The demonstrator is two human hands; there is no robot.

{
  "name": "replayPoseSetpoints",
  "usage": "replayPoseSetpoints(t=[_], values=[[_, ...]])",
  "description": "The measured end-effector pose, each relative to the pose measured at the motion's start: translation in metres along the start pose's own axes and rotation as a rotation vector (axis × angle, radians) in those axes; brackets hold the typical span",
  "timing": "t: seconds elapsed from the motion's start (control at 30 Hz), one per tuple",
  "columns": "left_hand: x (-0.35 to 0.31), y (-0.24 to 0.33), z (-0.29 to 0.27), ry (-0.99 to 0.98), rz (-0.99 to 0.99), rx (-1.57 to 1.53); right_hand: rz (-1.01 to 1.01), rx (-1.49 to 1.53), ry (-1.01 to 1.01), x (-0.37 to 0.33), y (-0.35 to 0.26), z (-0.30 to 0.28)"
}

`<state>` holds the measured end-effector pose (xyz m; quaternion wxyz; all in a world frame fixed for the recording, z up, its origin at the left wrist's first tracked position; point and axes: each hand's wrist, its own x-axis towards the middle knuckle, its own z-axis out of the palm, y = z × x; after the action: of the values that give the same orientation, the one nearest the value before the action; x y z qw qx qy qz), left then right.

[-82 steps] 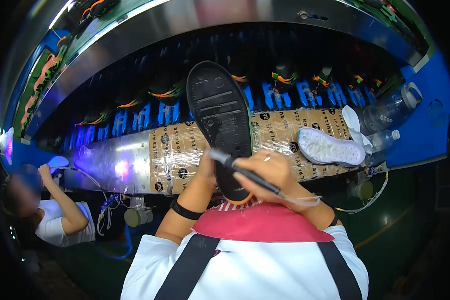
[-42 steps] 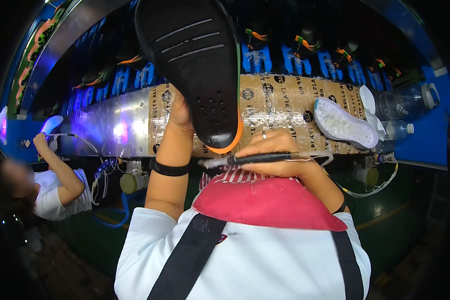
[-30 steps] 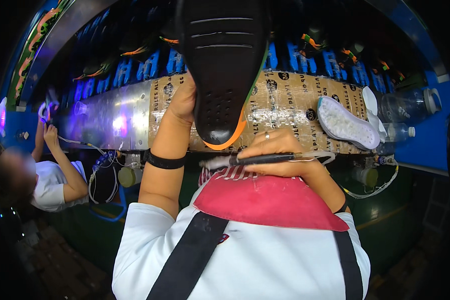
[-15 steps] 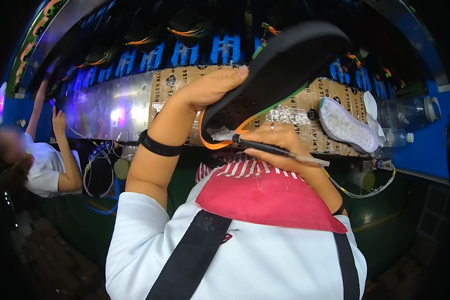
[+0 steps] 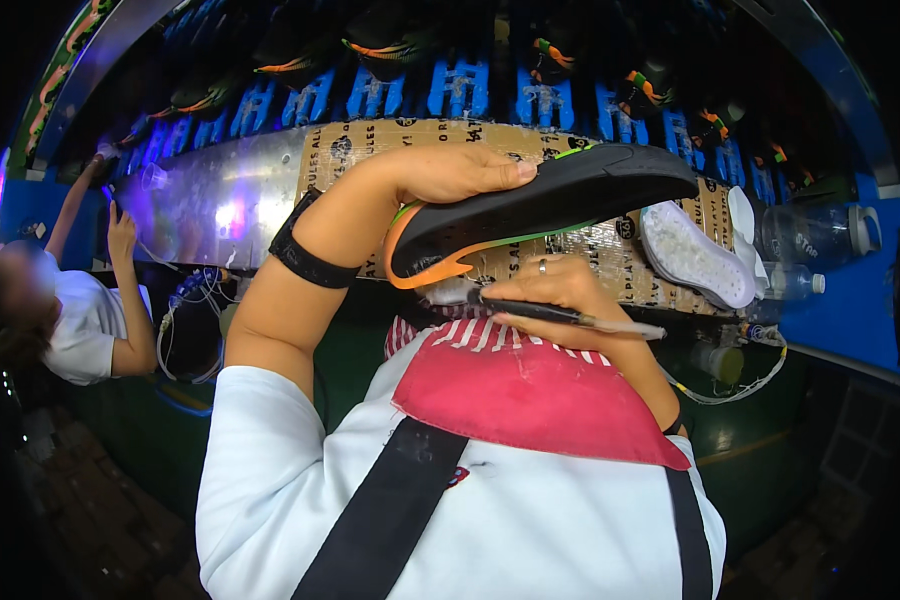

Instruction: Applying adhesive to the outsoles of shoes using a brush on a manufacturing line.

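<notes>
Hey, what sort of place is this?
Most likely a shoe factory: the left hand holds a black shoe sole, the right hand holds a brush-like tool, and blue holders stand in a row beyond the workbench.

black sole (image 5: 560, 203) x1 | brush (image 5: 535, 311) x1 | white sole (image 5: 698, 255) x1 | clear bottles (image 5: 818, 230) x2, frame right | co-worker (image 5: 92, 332) x1, frame left

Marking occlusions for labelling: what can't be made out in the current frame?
All in the head view:
Left hand: most fingers, hidden by the black sole.
Brush: whether its bristles touch the sole; overlap and blur.
White sole: its underside, facing down on the cardboard.
Co-worker's farther hand: what it touches; too small, blurred.
Shoes at the back: outlines lost in shadow.
</notes>
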<state>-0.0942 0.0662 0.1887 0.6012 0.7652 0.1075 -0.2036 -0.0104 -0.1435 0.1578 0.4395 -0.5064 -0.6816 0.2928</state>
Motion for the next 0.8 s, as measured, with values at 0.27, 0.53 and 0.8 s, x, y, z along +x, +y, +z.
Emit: replayPoseSetpoints(t=[0.27, 0.53, 0.8], values=[[-0.001, 0.007, -0.001, -0.015, -0.043, 0.006, -0.041, -0.089, 0.084, 0.004, 0.004, 0.003], [0.002, -0.010, -0.004, 0.058, -0.064, -0.057, 0.025, 0.066, 0.193, 0.003, 0.006, 0.009], [0.006, -0.047, 0.006, 0.720, 0.278, -0.432, 0.086, 0.324, 0.138, -0.012, 0.011, -0.007]])
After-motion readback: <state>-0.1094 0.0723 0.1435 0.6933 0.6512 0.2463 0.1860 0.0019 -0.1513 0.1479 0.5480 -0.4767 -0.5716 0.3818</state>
